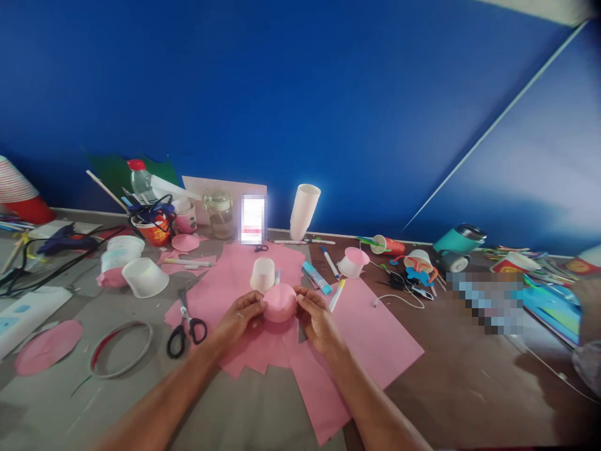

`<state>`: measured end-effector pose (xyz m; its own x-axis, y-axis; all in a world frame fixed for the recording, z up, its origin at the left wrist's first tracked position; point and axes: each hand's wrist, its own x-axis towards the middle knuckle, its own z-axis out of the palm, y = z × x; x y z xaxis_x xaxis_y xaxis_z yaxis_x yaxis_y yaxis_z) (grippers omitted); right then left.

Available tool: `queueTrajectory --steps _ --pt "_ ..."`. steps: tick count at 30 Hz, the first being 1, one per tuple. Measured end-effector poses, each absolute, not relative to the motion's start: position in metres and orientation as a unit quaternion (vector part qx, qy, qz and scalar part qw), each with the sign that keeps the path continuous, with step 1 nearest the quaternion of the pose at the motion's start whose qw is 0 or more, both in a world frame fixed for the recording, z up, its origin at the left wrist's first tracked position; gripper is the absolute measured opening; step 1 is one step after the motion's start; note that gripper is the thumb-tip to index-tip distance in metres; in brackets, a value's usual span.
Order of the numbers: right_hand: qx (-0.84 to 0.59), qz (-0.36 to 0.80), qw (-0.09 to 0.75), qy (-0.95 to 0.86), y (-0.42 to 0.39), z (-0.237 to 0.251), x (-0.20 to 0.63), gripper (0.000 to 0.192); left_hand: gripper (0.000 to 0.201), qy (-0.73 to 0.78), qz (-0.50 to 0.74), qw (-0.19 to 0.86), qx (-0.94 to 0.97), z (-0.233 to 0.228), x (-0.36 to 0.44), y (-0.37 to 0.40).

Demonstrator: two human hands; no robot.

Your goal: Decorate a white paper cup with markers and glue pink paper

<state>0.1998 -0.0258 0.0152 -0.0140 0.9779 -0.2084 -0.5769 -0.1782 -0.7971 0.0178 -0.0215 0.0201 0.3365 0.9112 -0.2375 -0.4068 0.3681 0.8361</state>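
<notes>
Between the fingertips of both hands is a round piece of pink paper [280,303], held by its two sides above the pink sheets; whether a cup lies under it I cannot tell. My left hand [243,316] pinches its left edge. My right hand [317,316] pinches the right edge. Just behind it a white paper cup [262,274] stands on cut pink paper [225,275]. Black-handled scissors [185,322] lie partly open left of my left hand. A marker with a yellow cap [337,295] and a light-blue packet [316,277] lie beyond my right hand.
A tape ring [121,349], a pink disc [49,347] and white cups [145,277] lie left. Stacked cups [305,212] stand by the blue wall, near a bright blurred screen [253,219]. A pink-topped cup [354,262], cables and a teal flask [457,239] are right. Another person's arm [590,313] shows far right.
</notes>
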Motion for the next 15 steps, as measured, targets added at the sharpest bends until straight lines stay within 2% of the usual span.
queueTrajectory --steps 7,15 --pt "-0.379 0.673 0.567 -0.286 -0.026 0.016 0.199 0.031 0.030 0.364 0.451 0.729 0.366 0.019 0.014 -0.018" --pt "-0.391 0.624 0.602 -0.310 -0.016 0.006 0.211 0.028 0.026 0.366 0.482 0.677 0.420 0.021 0.011 -0.014"
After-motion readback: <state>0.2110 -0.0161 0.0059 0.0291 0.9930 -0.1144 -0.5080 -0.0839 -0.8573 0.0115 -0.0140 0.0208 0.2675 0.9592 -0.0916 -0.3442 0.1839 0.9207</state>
